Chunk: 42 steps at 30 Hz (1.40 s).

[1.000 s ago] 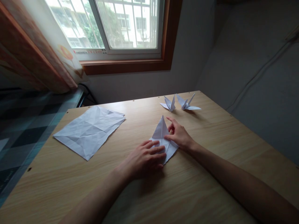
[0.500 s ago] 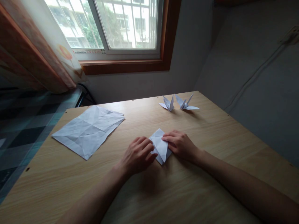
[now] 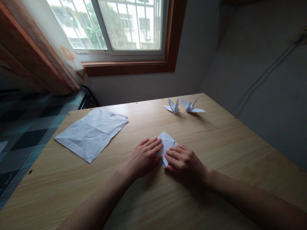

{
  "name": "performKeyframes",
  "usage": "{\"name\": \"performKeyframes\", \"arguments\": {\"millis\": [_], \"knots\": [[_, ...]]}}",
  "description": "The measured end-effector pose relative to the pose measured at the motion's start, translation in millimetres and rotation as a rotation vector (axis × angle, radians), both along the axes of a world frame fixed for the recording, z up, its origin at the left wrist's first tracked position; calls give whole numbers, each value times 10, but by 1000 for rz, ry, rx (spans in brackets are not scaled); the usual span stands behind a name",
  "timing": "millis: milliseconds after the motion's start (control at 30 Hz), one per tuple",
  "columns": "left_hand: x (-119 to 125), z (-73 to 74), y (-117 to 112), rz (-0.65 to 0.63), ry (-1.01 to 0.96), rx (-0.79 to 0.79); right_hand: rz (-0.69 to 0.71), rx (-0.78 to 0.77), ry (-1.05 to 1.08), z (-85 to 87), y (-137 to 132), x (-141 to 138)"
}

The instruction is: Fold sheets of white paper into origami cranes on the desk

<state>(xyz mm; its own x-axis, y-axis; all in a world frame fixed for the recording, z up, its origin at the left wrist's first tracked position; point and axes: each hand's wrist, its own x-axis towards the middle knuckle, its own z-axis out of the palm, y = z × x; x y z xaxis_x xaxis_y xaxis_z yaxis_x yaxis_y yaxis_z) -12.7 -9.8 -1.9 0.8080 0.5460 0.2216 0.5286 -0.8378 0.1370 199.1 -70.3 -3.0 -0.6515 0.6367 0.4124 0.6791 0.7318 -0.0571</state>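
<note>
A small diamond of folded white paper (image 3: 165, 145) lies on the wooden table between my two hands. From the left, my left hand (image 3: 145, 156) rests on its edge with fingers stretched out and lying flat. My right hand (image 3: 183, 159) lies over the lower right part, its fingers extended and slightly bent, pressing on the paper. Both hands are open, and they hide the paper's left and lower right edges. A visible crease runs near the top right corner of the diamond.
Two folded paper cranes (image 3: 173, 106) stand near the far edge of the table (image 3: 144, 198). Larger creased white sheets (image 3: 92, 134) lie at the left. Beyond are a window (image 3: 134, 25), a curtain (image 3: 40, 48) and a checked cloth surface (image 3: 31, 127).
My right hand has slid down toward the paper's lower corner. My left hand has flattened out and moved onto the paper's left edge. The flap lies closer to the paper.
</note>
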Motion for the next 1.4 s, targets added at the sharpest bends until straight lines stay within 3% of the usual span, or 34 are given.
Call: {"name": "performKeyframes", "arguments": {"millis": [267, 467, 533, 600, 700, 900, 967, 1067, 1133, 1233, 1300, 1400], "knots": [[-3, -2, 3, 18, 43, -42, 93, 123, 133, -37, -163, -182], [-12, 47, -18, 10, 54, -48, 152, 90, 264, -21, -216, -145], [-11, 62, -20, -2, 52, -41, 99, 56, 345, -17, -142, -98], [-12, 65, -18, -12, 44, -32, -40, 16, 444, -12, -33, -41], [-15, 52, -12, -8, 43, -23, -288, -240, 606, 9, 139, 40], [-16, 23, -11, 21, 52, -21, -457, -843, 1014, 119, 378, 88], [-15, 20, -15, 32, 48, -26, -553, -939, 1115, 155, 418, 64], [-12, 22, -20, 58, 29, -35, -685, -967, 1272, 170, 419, -2], [-10, 25, -22, 75, 3, -37, -659, -1008, 1337, 154, 385, -56], [-14, 11, -20, 93, -53, -50, -462, -1112, 1264, 118, 323, -130], [-24, -15, -15, 107, -111, -44, -389, -1060, 1142, 112, 303, -159], [-43, -56, -9, 112, -201, -4, -425, -805, 1004, 149, 316, -139]]}}
